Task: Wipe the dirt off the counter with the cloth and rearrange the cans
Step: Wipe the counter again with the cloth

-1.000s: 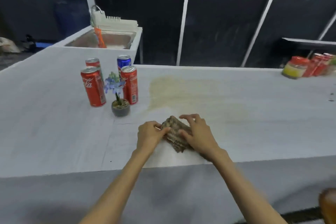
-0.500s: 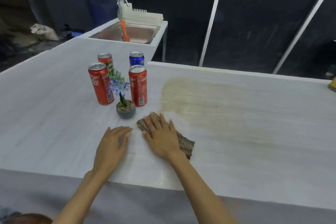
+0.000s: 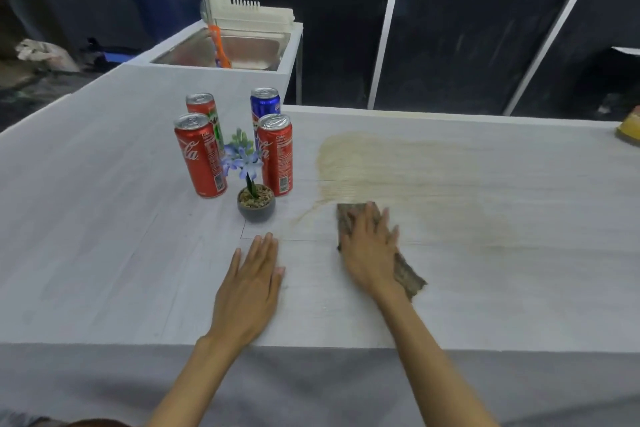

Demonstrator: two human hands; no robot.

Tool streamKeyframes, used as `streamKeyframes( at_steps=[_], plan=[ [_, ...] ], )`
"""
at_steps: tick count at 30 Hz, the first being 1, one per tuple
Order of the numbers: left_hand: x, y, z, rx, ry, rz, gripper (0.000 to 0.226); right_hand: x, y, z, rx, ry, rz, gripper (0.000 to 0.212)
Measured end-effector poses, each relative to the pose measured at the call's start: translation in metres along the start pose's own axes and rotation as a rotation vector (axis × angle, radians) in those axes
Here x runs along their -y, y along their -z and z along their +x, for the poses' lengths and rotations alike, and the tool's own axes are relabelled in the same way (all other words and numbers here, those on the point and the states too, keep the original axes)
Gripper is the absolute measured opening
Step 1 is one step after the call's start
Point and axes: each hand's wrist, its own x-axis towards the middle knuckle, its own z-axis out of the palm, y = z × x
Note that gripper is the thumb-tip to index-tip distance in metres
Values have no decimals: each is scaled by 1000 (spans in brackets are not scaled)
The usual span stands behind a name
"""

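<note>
A brownish cloth (image 3: 407, 274) lies flat on the white counter (image 3: 104, 218), pressed down by my right hand (image 3: 370, 250) with fingers spread over it. It sits at the near left corner of a wide yellowish dirt smear (image 3: 398, 170). My left hand (image 3: 251, 284) rests flat on the counter, palm down, holding nothing. Left of the smear stand several cans: two red cola cans (image 3: 199, 159) (image 3: 277, 154), a red-and-green can (image 3: 202, 107) and a blue can (image 3: 265, 102) behind them.
A small grey pot with a blue flower (image 3: 254, 199) stands in front of the cans. A steel sink (image 3: 242, 52) with a white rack and an orange brush is at the back. A yellow-lidded item (image 3: 628, 128) shows at the far right edge.
My right hand slid the cloth to the right, from beside the flower pot toward the smear. My left hand let go of the cloth and now lies flat on the counter.
</note>
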Motion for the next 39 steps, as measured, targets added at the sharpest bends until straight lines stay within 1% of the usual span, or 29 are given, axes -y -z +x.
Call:
streamKeyframes(
  at_steps=[2, 4, 6, 8, 9, 11, 13, 15, 18, 20, 21, 22, 23, 25, 27, 28, 30, 32, 34, 35, 37, 39],
  plan=[
    [0, 0, 1, -4, -2, 0, 52, 27, -18, -22, 22, 189, 5, 58],
    [1, 1, 2, 1, -9, -20, 51, 16, -22, -40, 60, 318, -2, 57],
    [2, 3, 1, 15, -23, -45, 50, -23, -15, -42, 56, 316, -53, 59],
    [3, 3, -1, 25, -41, -46, 49, -64, -1, -34, -12, 207, -146, 59],
    [3, 3, -1, 25, -44, -44, 49, -76, 5, -26, -41, 133, -148, 58],
    [2, 3, -1, 19, -41, -35, 49, -74, 11, -6, -71, 25, -113, 58],
    [1, 1, 0, 19, -43, -14, 49, -45, 4, 12, -89, -1, -98, 59],
    [1, 1, 1, 21, -39, 1, 50, -3, -10, 18, -106, 47, -67, 59],
    [0, 2, 1, 10, -26, 5, 51, 38, -33, -10, -113, 219, -28, 58],
    [-1, 3, 1, 14, -22, -12, 51, 28, -38, -41, -87, 329, -30, 57],
    [-1, 3, 1, 22, -25, -23, 51, 11, -36, -53, -88, 349, -34, 58],
    [-1, 3, 1, 31, -29, -38, 50, -11, -31, -59, -94, 329, -35, 58],
    [-2, 4, 2, 35, -38, -50, 49, -36, -23, -59, -104, 271, -51, 58],
    [-5, 7, 5, 29, -72, -54, 49, -77, -3, -41, -107, 81, -85, 59],
    [-12, 10, 13, 20, -100, -67, 50, -87, 14, -12, -92, -106, -83, 58],
    [-17, 10, 18, 16, -107, -78, 50, -78, 17, 3, -104, -145, -79, 58],
    [-29, 10, 30, 27, -116, -94, 50, -43, 10, 21, -121, -106, -70, 57],
    [-43, 7, 40, 55, -110, -102, 50, -14, -8, 12, -125, 31, -39, 56],
    [-57, 2, 47, 65, -112, -96, 51, -16, -20, -19, -127, 136, -38, 56],
    [-65, -1, 49, 71, -127, -98, 51, -33, -19, -34, -135, 148, -37, 55],
    [-83, -9, 50, 96, -163, -116, 51, -87, -8, -58, -179, 71, -45, 55],
    [-104, -18, 52, 133, -198, -132, 51, -152, 14, -67, -210, -112, -59, 56]
  ],
)
